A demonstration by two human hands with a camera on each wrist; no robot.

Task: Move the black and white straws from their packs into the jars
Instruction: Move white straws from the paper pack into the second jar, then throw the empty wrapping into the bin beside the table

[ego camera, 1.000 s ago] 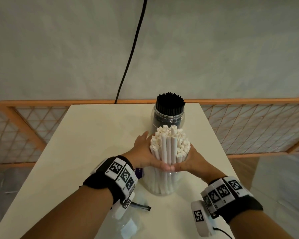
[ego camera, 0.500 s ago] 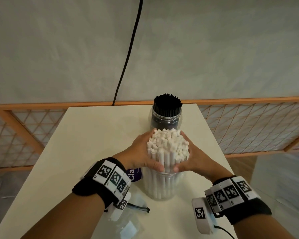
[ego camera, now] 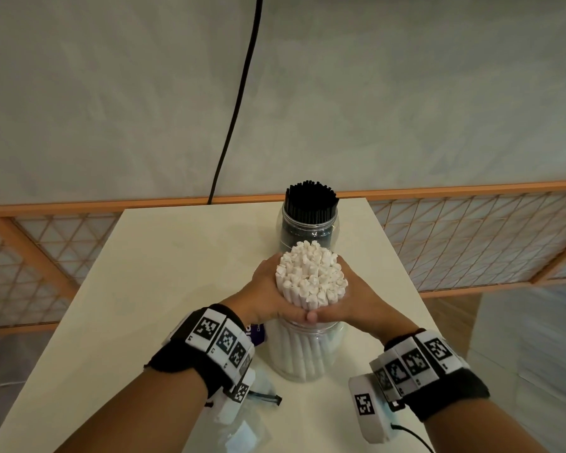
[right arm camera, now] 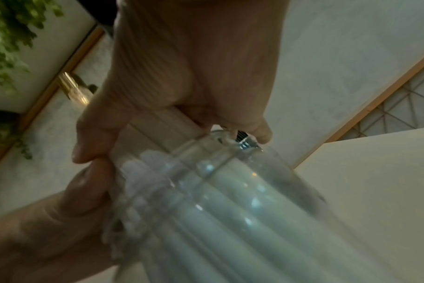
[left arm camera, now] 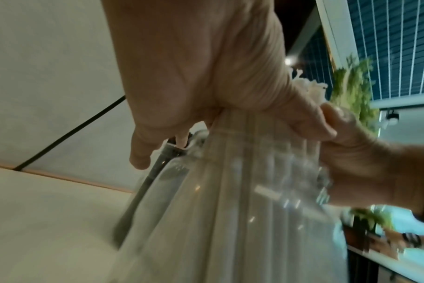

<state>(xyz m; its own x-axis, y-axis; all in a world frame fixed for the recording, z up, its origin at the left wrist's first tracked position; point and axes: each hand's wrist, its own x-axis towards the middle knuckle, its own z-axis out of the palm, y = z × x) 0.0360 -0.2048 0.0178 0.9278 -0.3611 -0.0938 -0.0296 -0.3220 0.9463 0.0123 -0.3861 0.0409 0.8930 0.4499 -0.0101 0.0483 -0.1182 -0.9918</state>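
Note:
A bundle of white wrapped straws stands upright in a clear jar near the table's front. My left hand and right hand wrap round the bundle from both sides just above the jar's mouth, thumbs meeting at the front. The left wrist view shows my left hand curled on the white straws above the jar. The right wrist view shows my right hand gripping the straws at the jar rim. Behind stands a second jar filled with black straws.
The cream table ends close to the right of the jars. An empty clear plastic pack and a purple-labelled pack lie under my left wrist. An orange lattice railing runs behind, and a black cable hangs on the wall.
Both hands have slid down the white bundle and the straws have sunk lower into the jar. The head view has shifted so the straw tops face the camera more.

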